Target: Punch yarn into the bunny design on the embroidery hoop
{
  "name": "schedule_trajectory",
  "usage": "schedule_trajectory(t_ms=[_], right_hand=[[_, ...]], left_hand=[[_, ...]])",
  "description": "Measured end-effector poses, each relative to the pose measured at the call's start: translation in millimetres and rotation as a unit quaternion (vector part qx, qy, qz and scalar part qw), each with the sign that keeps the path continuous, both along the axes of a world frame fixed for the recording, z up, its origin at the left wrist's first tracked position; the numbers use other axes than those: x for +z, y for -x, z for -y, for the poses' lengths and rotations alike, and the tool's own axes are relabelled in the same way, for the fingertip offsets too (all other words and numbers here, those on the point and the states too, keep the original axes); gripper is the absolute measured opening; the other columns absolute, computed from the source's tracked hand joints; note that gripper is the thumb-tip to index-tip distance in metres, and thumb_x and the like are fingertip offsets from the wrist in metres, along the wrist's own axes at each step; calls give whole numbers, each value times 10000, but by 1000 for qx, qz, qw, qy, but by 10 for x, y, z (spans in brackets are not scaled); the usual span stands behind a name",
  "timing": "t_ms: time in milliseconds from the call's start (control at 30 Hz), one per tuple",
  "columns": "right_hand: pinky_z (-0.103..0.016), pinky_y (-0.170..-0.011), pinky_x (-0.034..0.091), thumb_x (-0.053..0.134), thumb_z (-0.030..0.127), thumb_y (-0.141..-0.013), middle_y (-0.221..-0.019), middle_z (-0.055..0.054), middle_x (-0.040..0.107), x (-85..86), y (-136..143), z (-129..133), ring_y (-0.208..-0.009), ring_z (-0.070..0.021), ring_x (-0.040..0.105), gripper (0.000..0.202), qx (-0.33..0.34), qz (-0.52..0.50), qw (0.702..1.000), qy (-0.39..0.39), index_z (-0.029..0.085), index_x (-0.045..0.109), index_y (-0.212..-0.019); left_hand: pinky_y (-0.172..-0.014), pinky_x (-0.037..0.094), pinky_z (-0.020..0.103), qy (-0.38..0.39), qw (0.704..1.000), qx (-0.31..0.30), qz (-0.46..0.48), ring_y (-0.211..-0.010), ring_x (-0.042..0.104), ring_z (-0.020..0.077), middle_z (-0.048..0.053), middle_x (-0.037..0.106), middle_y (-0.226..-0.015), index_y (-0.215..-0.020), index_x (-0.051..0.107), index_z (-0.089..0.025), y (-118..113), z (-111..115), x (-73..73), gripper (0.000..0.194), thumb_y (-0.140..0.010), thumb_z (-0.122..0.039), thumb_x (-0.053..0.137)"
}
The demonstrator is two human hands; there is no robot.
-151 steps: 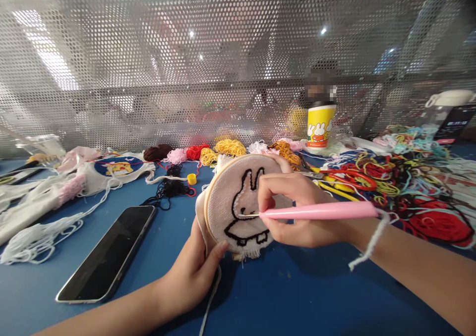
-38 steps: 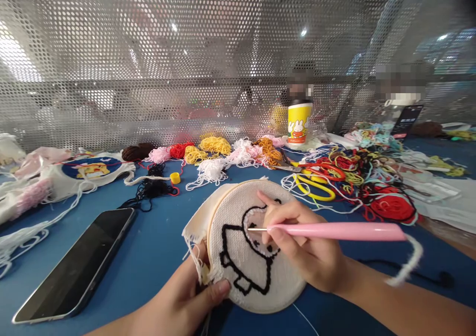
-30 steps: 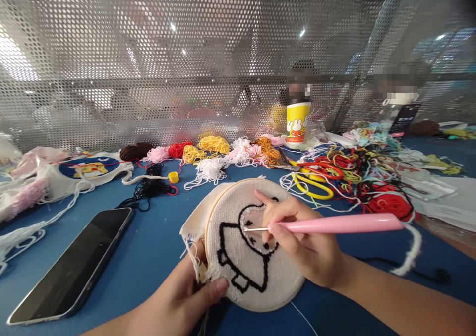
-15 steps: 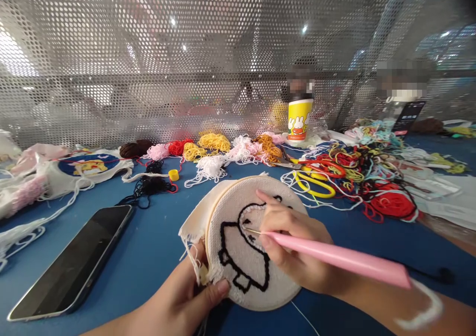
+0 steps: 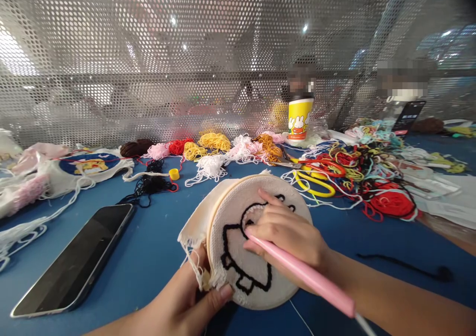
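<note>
My left hand (image 5: 189, 291) grips the lower left rim of a round embroidery hoop (image 5: 212, 227), thumb on the front of the cloth. White fabric (image 5: 241, 261) is stretched in the hoop and carries a figure outlined in thick black yarn (image 5: 227, 242). In my right hand (image 5: 286, 232) is a pink punch needle (image 5: 305, 269), its tip end against the cloth inside the outlined head. The needle itself is hidden by the fingers and handle. White yarn (image 5: 364, 324) trails from the handle's rear end. Loose fabric with a frayed edge (image 5: 193, 232) hangs off the hoop's left side.
A phone (image 5: 80, 256) lies at the left. Behind the hoop are balls of yarn (image 5: 213, 141), a yellow cap (image 5: 173, 174) and a yellow cup (image 5: 299, 120). Scissors with yellow handles (image 5: 316, 190) lie by a tangled yarn heap (image 5: 357, 170). A perforated metal screen (image 5: 148, 53) stands behind.
The punch needle's tip has gone into the cloth, where its thin shaft showed before. Its handle has swung down and left with my right hand. The hoop has shifted slightly right.
</note>
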State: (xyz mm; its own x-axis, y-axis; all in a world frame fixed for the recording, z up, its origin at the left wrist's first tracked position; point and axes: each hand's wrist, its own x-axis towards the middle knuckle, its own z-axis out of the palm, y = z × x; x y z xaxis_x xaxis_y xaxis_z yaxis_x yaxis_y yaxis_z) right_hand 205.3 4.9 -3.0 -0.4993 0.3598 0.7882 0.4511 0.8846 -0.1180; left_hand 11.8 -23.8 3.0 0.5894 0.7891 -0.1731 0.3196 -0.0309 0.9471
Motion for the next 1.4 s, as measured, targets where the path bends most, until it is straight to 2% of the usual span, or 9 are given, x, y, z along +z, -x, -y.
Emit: schedule_trajectory(t_ms=[100, 167, 400, 633, 767, 900, 1200, 1400], right_hand=[[-453, -905, 354, 542, 116, -732, -639, 6, 511, -17, -7, -5, -632, -97, 488, 92, -4, 23, 1000, -4, 141, 517, -817], [-450, -917, 344, 545, 133, -732, -641, 5, 520, 7, -2, 14, -626, -97, 491, 91, -1, 4, 1000, 11, 140, 507, -815], [-425, -946, 323, 431, 166, -778, -585, 49, 470, 142, -17, 90, -506, -63, 478, 37, 28, -93, 978, 185, 175, 422, -744], [-465, -961, 276, 431, 153, -773, -576, 70, 448, 95, -78, 73, -519, -57, 457, 69, 57, -149, 956, 245, 193, 393, -733], [-468, -952, 290, 433, 144, -767, -554, 77, 429, 86, -76, 63, -496, -53, 438, 76, 65, -170, 954, 240, 190, 393, -721], [-470, -947, 304, 425, 123, -760, -575, 73, 419, 72, -66, 49, -498, -50, 429, 90, 63, -163, 960, 218, 190, 393, -709], [-449, -948, 328, 426, 109, -751, -558, 78, 404, 82, -51, 29, -464, -42, 408, 94, 38, -122, 973, 193, 185, 384, -715], [-460, -899, 382, 456, 121, -741, -560, 55, 433, 95, -24, 54, -536, -70, 462, 96, -10, -60, 994, 94, 183, 405, -689]], left_hand=[[-1043, 138, 347, 1, 1000, -7, -1, -1242, 180, 255, 79, 261, -1354, -1266, 227, -179, -1, 15, -2, 564, -778, -385, 420], [-1042, 150, 346, 3, 1000, -8, 6, -1231, 209, 253, 69, 263, -1356, -1257, 248, -189, -1, 18, -16, 546, -778, -381, 428], [-1027, 203, 358, 52, 995, 4, 84, -1235, 229, 209, 25, 291, -1351, -1287, 182, -259, 23, -44, -77, 565, -794, -331, 449], [-1017, 228, 390, 98, 989, 20, 107, -1219, 267, 232, 29, 328, -1335, -1288, 196, -270, 19, -78, -61, 600, -771, -316, 498], [-1006, 256, 403, 114, 985, 31, 126, -1210, 287, 236, 29, 374, -1309, -1292, 180, -278, 12, -69, -76, 607, -776, -302, 497], [-1010, 257, 394, 120, 983, 25, 135, -1202, 308, 227, 19, 354, -1323, -1291, 177, -288, 15, -67, -85, 598, -782, -298, 490], [-1013, 250, 378, 95, 988, 23, 117, -1204, 301, 230, 23, 367, -1312, -1260, 270, -264, -2, -66, -53, 527, -781, -302, 486], [-984, 292, 403, 89, 989, 28, 114, -1202, 303, 247, 44, 414, -1281, -1267, 260, -260, 5, -50, -60, 537, -780, -307, 481]])
